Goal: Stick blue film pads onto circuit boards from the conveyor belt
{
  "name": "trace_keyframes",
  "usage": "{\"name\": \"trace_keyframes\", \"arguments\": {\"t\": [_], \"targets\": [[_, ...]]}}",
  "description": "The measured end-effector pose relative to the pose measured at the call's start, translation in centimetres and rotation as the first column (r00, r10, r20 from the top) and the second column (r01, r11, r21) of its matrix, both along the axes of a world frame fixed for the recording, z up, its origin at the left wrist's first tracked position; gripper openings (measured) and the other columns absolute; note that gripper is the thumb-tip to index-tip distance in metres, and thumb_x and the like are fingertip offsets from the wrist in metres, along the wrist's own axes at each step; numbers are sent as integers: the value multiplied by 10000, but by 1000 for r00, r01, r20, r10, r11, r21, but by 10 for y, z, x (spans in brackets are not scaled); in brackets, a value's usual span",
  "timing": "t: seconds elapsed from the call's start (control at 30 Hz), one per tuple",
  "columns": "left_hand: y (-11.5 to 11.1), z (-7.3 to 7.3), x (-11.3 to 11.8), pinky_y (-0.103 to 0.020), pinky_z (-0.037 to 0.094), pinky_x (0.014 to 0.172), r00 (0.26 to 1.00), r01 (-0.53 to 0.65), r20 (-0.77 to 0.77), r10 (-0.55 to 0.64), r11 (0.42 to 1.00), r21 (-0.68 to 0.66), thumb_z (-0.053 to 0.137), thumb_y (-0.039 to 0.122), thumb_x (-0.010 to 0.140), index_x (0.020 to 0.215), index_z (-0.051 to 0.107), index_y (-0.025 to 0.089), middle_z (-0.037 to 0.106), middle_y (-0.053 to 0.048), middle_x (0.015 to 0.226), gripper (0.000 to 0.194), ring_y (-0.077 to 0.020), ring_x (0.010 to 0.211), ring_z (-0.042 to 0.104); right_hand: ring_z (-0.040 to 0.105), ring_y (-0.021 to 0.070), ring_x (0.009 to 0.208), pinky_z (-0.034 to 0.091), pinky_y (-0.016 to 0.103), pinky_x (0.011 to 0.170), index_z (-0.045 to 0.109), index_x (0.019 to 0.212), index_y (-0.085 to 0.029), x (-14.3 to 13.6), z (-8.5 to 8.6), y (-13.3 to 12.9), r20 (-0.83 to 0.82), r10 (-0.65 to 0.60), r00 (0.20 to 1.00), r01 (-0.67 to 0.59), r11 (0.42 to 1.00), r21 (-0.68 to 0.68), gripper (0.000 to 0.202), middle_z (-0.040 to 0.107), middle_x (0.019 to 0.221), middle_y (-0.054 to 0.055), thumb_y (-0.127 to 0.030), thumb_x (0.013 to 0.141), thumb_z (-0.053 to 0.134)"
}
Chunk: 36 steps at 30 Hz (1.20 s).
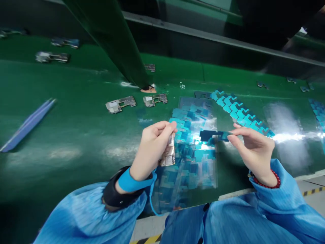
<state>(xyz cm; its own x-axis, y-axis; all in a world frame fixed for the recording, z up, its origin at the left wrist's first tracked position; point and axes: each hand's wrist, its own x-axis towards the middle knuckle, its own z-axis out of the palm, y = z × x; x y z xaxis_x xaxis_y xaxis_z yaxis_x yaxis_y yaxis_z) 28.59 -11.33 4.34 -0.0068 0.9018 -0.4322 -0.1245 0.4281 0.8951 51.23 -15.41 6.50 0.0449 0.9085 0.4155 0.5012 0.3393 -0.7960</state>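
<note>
Your L hand (pixel 157 139) has thumb & fingers closed on 1 circuit board (pixel 169 155), near the left part of the clear sheet (pixel 185 101) w/ blue pieces (pixel 204 155). Your R hand (pixel 254 145) pinches the dark thin piece (pixel 214 136) at 1 end only, thumb against finger, above this sheet. Pls pinch lightly, b/c it can probably bend; hold the board steady.

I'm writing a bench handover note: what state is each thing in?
Left grip: closed
Held board: in left grip, partly hidden
Right grip: pinched closed
Held film: pinched at one end
Film row: fanned, overlapping
Film pile: spread, overlapping
Two nearest boards: lying apart
Purple strip: lying slantwise
Blue wristband: worn
</note>
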Motion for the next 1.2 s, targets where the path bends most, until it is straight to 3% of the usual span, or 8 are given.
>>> {"name": "trace_keyframes", "arguments": {"t": [0.17,0.3,0.43,0.57,0.67,0.83,1.03,1.2], "targets": [[4,-3,-2,-142,300,348,997,78,24,-77,995,-65,711,428,762,749,663,149,501,52,491,283,-52,404,401,656,101,642,540,323,958,711,791,-245,-1,1,-3,-47,53,997,-57,996,-75,152,714,721,-60,-95,772,696],[8,1,-8,-163,498,563,977,92,202,-62,985,-143,792,281,703,959,696,138,670,-2,717,309,-95,624,608,674,98,654,572,257,855,710,778,-243,-2,4,-3,-109,11,994,-26,990,-136,156,716,714,-58,-90,751,703],[4,6,-5,-215,525,723,974,11,228,11,996,-91,761,232,740,942,646,146,731,-32,827,248,-131,763,671,688,135,674,588,238,662,705,782,-228,-3,6,-3,-163,-51,985,16,978,-207,104,721,739,-18,-138,736,727],[-8,9,2,-265,510,829,996,-31,89,24,997,77,722,279,792,957,600,189,770,-46,939,224,-166,880,698,672,130,677,558,333,904,690,762,-233,-7,5,-3,-164,-40,986,5,978,-207,86,702,720,-27,-150,763,714],[-16,10,5,-285,527,805,1000,-2,-29,8,982,190,713,307,802,1025,625,205,779,-40,923,260,-177,834,708,653,120,675,500,369,1002,686,763,-234,-10,4,-2,-188,-3,982,-42,970,-237,85,699,728,-29,-153,776,708],[-21,9,8,-191,561,606,996,49,62,-59,988,148,759,283,760,880,663,215,756,11,757,168,-124,645,686,664,128,747,570,240,724,692,766,-229,-13,5,1,-296,8,955,-100,949,-298,94,705,759,-7,-136,769,709],[-22,12,9,-213,615,703,954,134,262,-145,989,57,734,250,791,957,699,244,726,25,727,170,-148,791,714,671,110,733,562,206,700,706,782,-243,-7,4,2,-327,-29,944,-81,946,-315,108,717,771,-19,-137,770,723],[-26,15,6,-256,619,788,945,158,279,-171,985,70,695,222,824,1021,729,268,760,-7,962,204,-177,903,715,678,134,740,567,228,675,717,793,-246,-3,0,1,-325,-71,943,-56,930,-364,44,715,777,-2,-224,770,748]]}}
